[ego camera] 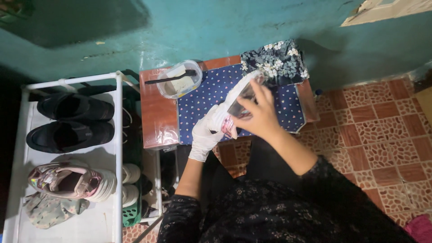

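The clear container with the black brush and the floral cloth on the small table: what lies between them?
In the head view, only the blue dotted cloth lies between the clear container and the floral cloth.

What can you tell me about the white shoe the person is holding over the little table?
The white shoe looks like a light sneaker with a pale, smooth upper and some pink or red showing near its lower end. It is held tilted above the blue dotted cloth, not resting on it. The left hand, in a white glove, grips its lower end; the bare right hand covers its middle, hiding much of it. Its upper end points toward the folded floral fabric. Finer details are too blurred to tell.
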